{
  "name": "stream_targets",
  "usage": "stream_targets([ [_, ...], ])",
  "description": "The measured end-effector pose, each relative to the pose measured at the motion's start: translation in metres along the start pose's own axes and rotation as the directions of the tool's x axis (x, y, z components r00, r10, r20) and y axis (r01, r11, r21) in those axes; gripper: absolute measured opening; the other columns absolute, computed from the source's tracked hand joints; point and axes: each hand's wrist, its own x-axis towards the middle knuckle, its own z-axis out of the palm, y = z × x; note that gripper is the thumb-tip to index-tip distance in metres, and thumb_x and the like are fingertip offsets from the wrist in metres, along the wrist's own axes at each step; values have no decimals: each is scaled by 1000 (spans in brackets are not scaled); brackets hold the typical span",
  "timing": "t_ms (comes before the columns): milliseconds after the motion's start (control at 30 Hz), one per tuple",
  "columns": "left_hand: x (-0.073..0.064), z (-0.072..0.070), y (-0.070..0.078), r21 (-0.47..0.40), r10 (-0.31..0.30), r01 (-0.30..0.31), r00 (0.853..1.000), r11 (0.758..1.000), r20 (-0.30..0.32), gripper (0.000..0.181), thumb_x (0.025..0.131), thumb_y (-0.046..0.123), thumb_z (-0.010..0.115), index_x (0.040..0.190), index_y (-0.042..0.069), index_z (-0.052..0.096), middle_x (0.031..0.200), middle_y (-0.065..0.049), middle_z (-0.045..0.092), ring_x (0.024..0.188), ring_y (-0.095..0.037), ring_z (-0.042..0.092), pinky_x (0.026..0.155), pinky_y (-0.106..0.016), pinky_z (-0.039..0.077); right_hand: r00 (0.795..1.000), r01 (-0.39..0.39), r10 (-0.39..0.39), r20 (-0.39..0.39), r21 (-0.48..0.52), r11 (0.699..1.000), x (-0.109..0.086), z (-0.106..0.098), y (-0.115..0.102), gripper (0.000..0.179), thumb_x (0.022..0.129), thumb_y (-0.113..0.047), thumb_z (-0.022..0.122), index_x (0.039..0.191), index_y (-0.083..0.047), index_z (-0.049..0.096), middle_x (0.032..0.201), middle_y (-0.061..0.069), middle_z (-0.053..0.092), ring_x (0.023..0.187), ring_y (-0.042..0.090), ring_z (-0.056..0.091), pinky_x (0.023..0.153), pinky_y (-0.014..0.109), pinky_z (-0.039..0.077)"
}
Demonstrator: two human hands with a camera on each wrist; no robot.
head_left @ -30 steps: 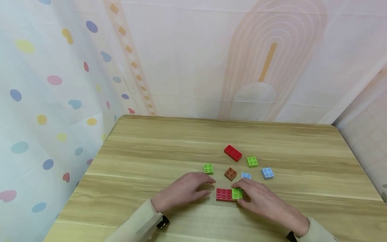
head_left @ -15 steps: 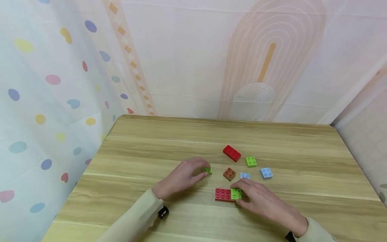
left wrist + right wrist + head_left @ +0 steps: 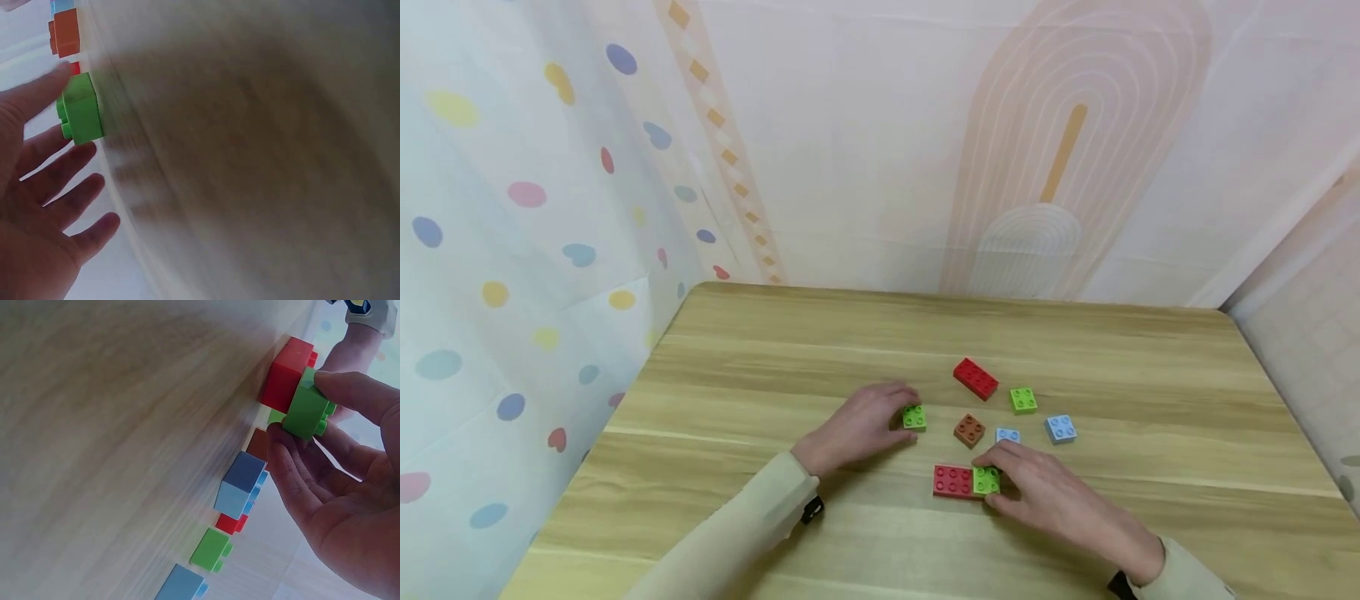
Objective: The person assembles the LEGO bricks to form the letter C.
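Observation:
My left hand (image 3: 861,427) reaches around a small green toy building brick (image 3: 913,417), thumb on the near side and fingers on the far side. In the left wrist view, the thumb overlaps a corner of this green brick (image 3: 84,109), and the other fingers are spread; contact is hard to judge. My right hand (image 3: 1037,483) pinches another green brick (image 3: 986,480) between thumb and fingers. This one sits on the right end of a long red brick (image 3: 952,482). In the right wrist view, the pinched green brick (image 3: 305,409) stands beside the exposed red part.
Beyond the hands lie a brown brick (image 3: 969,430), a second long red brick (image 3: 975,378), a green brick (image 3: 1022,401) and a light blue brick (image 3: 1061,429). Another light blue brick (image 3: 1008,436) is partly hidden behind my right hand. A curtain backs the wooden table (image 3: 775,358).
My left hand has moved from beside the red brick up to the left green brick, and its thumb and fingers have parted wider around it. The right hand has kept its hold.

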Motion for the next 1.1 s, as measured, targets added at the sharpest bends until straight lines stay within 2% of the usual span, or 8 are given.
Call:
stream_targets([
  [100,1,1,1,-16,-20,20,1000,1000,15,42,92,25,81,128,6,68,124,-7,70,113,-21,67,101,-39,54,1000,5,-5,-1,1,1000,0,0,0,36,88,-15,83,122,-8,71,114,-2,69,103,15,64,88,38,58],
  [233,-1,-2,2,-55,-72,75,996,996,44,39,95,21,78,130,6,68,126,-8,71,114,-22,67,100,-40,54,1000,17,-17,1,4,1000,2,-1,0,36,88,-16,83,121,-8,71,114,-2,69,103,15,64,87,38,58],
  [333,-3,-6,5,-79,-88,92,995,993,52,39,95,20,77,130,6,68,126,-8,72,114,-23,68,100,-41,55,1000,22,-22,-3,5,1000,4,-2,1,36,88,-16,83,121,-8,71,114,-2,69,103,15,64,87,37,58],
  [533,-11,-9,15,-133,-49,55,997,990,53,37,96,19,77,130,6,69,124,-7,73,113,-20,68,99,-38,55,1000,10,-10,7,6,1000,3,-1,0,37,88,-16,83,122,-8,71,114,-1,70,103,16,65,87,38,58],
  [800,-23,-7,31,-245,-18,39,996,969,87,43,96,21,76,135,6,67,131,-5,70,120,-19,66,104,-35,52,1000,-12,12,16,4,1000,2,-1,0,38,89,-20,82,124,-9,71,115,-1,69,103,17,65,87,41,58],
  [1100,-31,-2,43,-281,1,29,994,959,105,39,96,21,77,132,8,69,128,-2,71,117,-12,66,100,-30,53,1000,8,-8,0,-13,1000,1,-2,0,39,89,-20,82,124,-8,71,117,2,69,107,22,67,90,44,58],
])
